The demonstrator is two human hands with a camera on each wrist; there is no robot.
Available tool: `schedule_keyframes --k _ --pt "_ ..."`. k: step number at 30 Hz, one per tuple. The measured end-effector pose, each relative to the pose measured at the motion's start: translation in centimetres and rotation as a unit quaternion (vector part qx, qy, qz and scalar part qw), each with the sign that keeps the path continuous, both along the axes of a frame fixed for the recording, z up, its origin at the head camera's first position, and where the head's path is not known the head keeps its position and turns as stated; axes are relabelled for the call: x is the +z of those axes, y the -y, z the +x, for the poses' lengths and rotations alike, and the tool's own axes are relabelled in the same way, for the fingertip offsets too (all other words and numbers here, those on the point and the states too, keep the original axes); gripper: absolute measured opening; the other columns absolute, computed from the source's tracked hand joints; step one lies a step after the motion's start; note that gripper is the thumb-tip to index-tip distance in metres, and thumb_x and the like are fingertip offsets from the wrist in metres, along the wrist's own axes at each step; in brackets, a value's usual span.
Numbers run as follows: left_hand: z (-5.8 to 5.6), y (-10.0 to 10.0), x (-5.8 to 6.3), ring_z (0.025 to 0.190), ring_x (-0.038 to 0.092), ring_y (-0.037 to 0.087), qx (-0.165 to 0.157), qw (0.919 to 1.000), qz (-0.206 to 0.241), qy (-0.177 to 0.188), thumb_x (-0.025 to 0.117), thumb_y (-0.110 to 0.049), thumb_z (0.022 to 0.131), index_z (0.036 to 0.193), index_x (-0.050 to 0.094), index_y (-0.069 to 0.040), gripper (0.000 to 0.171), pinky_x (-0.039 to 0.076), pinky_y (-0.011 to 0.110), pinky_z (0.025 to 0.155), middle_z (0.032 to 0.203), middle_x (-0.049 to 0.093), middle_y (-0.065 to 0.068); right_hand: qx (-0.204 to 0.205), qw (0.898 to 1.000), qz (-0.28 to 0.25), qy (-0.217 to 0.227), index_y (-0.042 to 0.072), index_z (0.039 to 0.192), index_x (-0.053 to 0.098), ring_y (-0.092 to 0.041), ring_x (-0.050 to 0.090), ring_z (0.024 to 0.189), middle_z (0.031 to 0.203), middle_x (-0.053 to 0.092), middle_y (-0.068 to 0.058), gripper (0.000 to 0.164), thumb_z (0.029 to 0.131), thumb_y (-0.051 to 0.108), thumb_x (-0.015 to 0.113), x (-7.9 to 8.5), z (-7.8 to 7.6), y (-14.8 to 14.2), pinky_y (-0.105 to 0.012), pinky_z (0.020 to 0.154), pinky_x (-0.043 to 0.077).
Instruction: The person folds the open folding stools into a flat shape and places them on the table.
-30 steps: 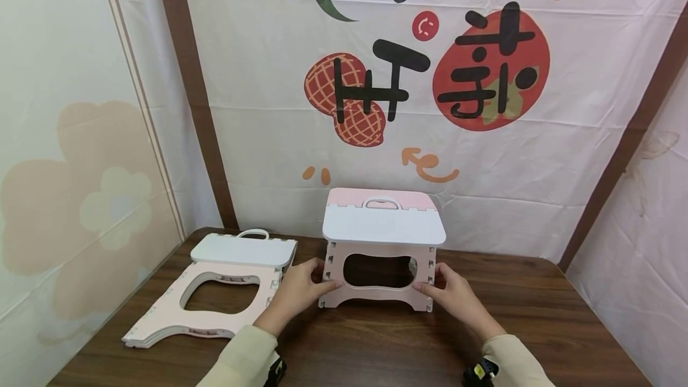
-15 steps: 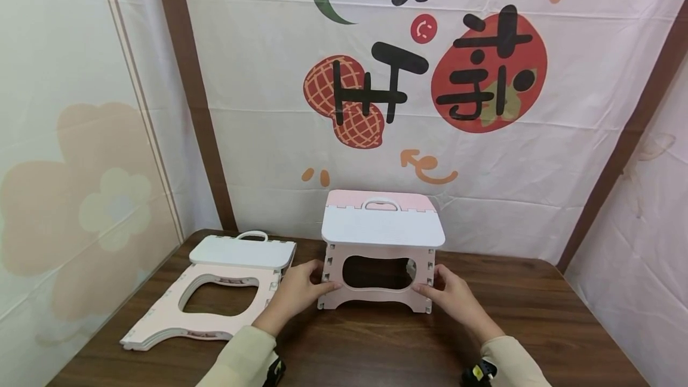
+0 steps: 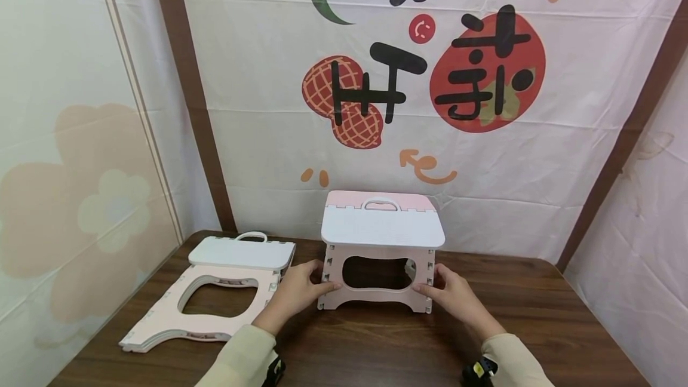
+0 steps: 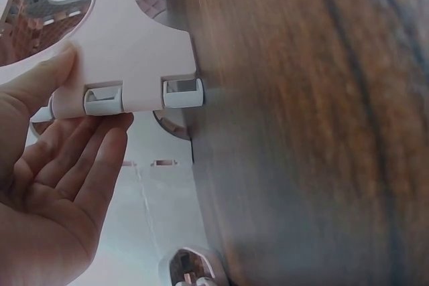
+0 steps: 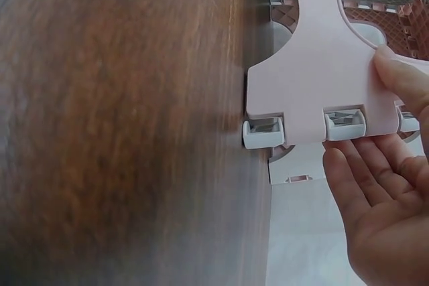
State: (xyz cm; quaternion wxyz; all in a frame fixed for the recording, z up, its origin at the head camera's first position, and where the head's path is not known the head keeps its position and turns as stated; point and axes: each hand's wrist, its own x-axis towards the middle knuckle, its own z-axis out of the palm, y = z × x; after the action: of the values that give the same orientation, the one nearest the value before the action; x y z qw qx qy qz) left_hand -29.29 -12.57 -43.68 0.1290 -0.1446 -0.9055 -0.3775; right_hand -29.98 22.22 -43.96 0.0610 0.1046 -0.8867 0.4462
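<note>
An unfolded pink-and-white folding stool stands upright at the back middle of the table, its white carry handle lying at the top's seam. My left hand holds its left front leg edge, thumb on the front panel and fingers behind the hinged side. On the opposite edge, my right hand grips in the same way. Close up in the left wrist view, the thumb presses the pink leg panel beside the hinges. The right wrist view has the thumb on the matching panel, fingertips at the hinge edge.
A second stool, folded flat, lies on the table's left side, close to my left forearm. The dark wooden table meets a printed fabric backdrop behind. Fabric walls also stand at the left and right.
</note>
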Motion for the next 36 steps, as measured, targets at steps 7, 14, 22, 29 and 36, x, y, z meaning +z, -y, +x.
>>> schedule_keyframes --k 7,14,22,29,36 --pt "-0.02 0.06 0.04 0.074 0.063 0.011 -0.004 0.9999 -0.001 0.01 0.083 -0.044 0.081 0.112 0.069 0.0 0.055 0.055 0.038 0.07 0.096 0.072 0.007 0.0 1.0 -0.003 0.014 0.01 0.099 0.061 -0.016 0.059 0.079 0.085 0.065 0.0 0.035 0.084 0.033 0.083 0.02 0.03 -0.01 -0.03 0.065 0.05" --pt "-0.11 0.05 -0.01 0.075 0.064 0.011 -0.005 0.9997 0.004 0.023 0.082 -0.044 0.081 0.113 0.069 -0.001 0.055 0.055 0.038 0.07 0.097 0.072 0.007 0.002 1.0 -0.018 0.024 0.01 0.101 0.063 -0.016 0.061 0.082 0.089 0.067 -0.001 0.037 0.083 0.034 0.083 0.0 -0.22 -0.04 -0.031 0.069 0.051" --pt "-0.4 0.1 -0.02 0.083 0.067 0.017 -0.004 0.9998 -0.004 0.018 0.084 -0.045 0.08 0.114 0.069 0.0 0.058 0.056 0.044 0.075 0.101 0.072 0.009 0.019 0.999 -0.025 0.026 0.006 0.105 0.063 -0.016 0.062 0.084 0.092 0.068 -0.002 0.039 0.084 0.033 0.083 0.42 -0.16 -0.18 -0.031 0.07 0.052" --pt "-0.43 0.12 -0.09 0.086 0.068 0.021 -0.007 0.9998 -0.003 0.019 0.084 -0.045 0.079 0.115 0.069 0.002 0.061 0.056 0.045 0.076 0.105 0.072 0.013 0.017 0.998 -0.038 0.035 0.006 0.109 0.064 -0.016 0.063 0.087 0.095 0.069 -0.003 0.04 0.084 0.031 0.083 0.54 -0.13 -0.09 -0.033 0.072 0.053" --pt "-0.46 0.13 0.07 0.083 0.067 0.017 -0.006 0.9996 0.001 0.026 0.085 -0.045 0.079 0.114 0.069 0.0 0.059 0.056 0.044 0.075 0.103 0.072 0.009 0.023 0.999 -0.029 0.029 0.006 0.109 0.064 -0.016 0.063 0.087 0.097 0.07 -0.003 0.041 0.084 0.033 0.083 0.47 -0.27 -0.25 -0.033 0.073 0.053"
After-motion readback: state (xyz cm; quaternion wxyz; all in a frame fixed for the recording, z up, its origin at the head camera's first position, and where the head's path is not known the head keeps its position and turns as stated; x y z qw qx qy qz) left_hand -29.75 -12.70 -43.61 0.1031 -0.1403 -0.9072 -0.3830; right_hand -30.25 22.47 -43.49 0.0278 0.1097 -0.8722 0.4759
